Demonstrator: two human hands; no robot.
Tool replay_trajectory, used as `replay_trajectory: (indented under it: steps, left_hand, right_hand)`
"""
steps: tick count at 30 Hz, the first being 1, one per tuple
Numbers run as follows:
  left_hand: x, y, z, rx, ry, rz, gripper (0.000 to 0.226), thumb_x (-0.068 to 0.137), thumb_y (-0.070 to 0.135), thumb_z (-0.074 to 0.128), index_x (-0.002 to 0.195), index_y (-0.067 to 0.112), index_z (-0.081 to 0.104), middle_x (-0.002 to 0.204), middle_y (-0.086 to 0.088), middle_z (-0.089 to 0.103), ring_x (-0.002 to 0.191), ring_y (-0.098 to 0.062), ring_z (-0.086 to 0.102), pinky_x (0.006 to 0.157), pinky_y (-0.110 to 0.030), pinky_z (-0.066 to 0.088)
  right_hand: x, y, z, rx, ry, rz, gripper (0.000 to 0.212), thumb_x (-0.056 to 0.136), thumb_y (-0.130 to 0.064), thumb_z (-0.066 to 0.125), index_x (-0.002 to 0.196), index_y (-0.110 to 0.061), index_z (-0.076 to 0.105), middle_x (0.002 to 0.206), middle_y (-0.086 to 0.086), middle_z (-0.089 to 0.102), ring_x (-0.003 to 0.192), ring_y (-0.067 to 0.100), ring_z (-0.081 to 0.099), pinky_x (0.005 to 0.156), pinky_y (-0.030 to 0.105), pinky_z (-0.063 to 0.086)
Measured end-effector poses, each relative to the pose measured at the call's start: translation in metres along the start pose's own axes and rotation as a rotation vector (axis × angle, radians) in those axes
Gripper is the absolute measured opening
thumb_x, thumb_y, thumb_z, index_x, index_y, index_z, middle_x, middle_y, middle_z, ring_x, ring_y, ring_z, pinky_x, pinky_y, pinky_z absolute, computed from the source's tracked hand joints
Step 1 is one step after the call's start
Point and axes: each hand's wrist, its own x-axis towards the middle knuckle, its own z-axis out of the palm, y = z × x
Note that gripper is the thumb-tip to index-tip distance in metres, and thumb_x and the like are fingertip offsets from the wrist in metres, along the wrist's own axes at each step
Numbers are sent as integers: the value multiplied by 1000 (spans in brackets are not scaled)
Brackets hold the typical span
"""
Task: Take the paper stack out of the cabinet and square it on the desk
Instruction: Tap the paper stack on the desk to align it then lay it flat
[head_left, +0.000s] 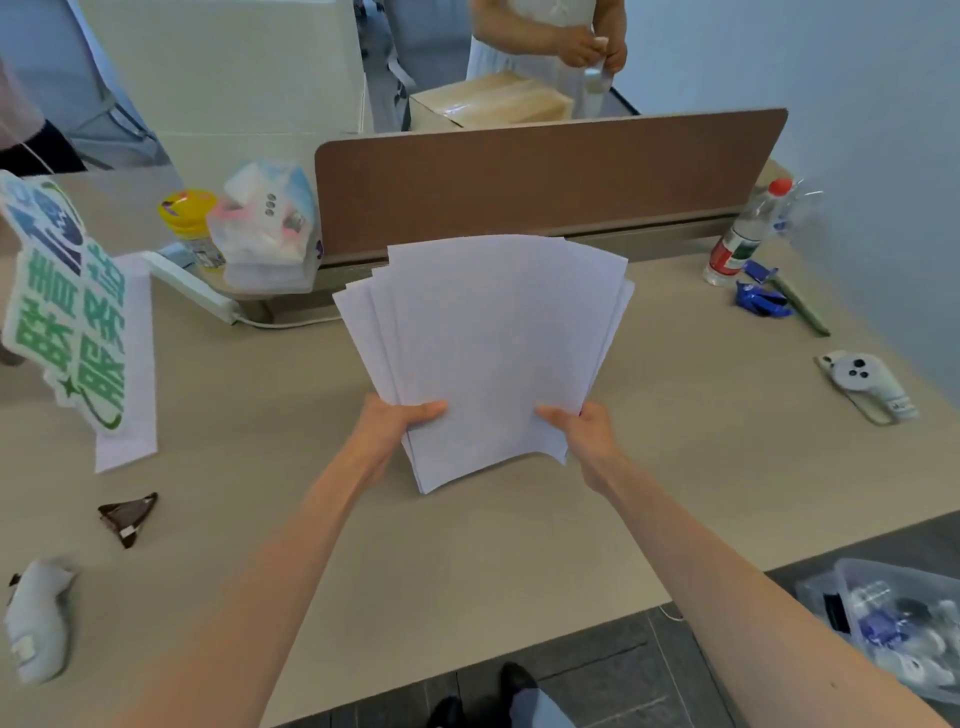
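A stack of white paper sheets (493, 343) is held above the beige desk (467, 545), fanned out with its edges uneven. My left hand (395, 423) grips the stack's lower left corner, thumb on top. On the lower right side my right hand (584, 426) holds it the same way. The sheets tilt up towards the brown divider panel (545, 176). No cabinet is in view.
A green and white sign (67, 301) and a paper strip lie at the left, with a dark triangular wrapper (130, 517) and a grey pouch nearer me. A yellow-lidded jar, plastic bag, water bottle (743, 234) and phone (862, 384) ring the desk. Another person stands behind the divider.
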Motion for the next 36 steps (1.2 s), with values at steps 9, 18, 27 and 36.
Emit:
replay_trajectory:
  steps: [9, 18, 27, 36]
  left_hand:
    - [25, -22, 23, 25, 110, 51, 40, 67, -2, 81, 99, 19, 69, 100, 5, 73, 84, -4, 72, 67, -14, 56]
    - [21, -31, 38, -27, 144, 93, 46, 61, 5, 78, 100, 27, 66, 105, 0, 72, 91, -11, 70, 71, -18, 57]
    - [13, -11, 24, 84, 4, 76, 60, 61, 14, 82, 118, 19, 63, 119, -3, 71, 108, -17, 68, 90, -33, 51]
    - [1, 27, 21, 242, -144, 34, 54, 52, 28, 81, 105, 24, 70, 111, 4, 75, 100, -8, 69, 90, -24, 49]
  right_hand:
    - [41, 4, -24, -67, -68, -60, 29, 82, 6, 64, 111, 5, 65, 105, 13, 67, 79, 11, 64, 66, 14, 55]
    - [50, 0, -41, -63, -166, -76, 29, 81, 10, 64, 106, -5, 63, 98, 9, 67, 82, 13, 64, 71, 27, 53]
    - [47, -40, -57, -43, -384, -67, 50, 72, -11, 81, 118, -15, 62, 120, 8, 69, 111, 21, 66, 90, 33, 54]
    - [52, -77, -75, -175, -647, -113, 52, 71, -7, 76, 121, -14, 63, 124, 13, 67, 109, 21, 65, 98, 36, 48]
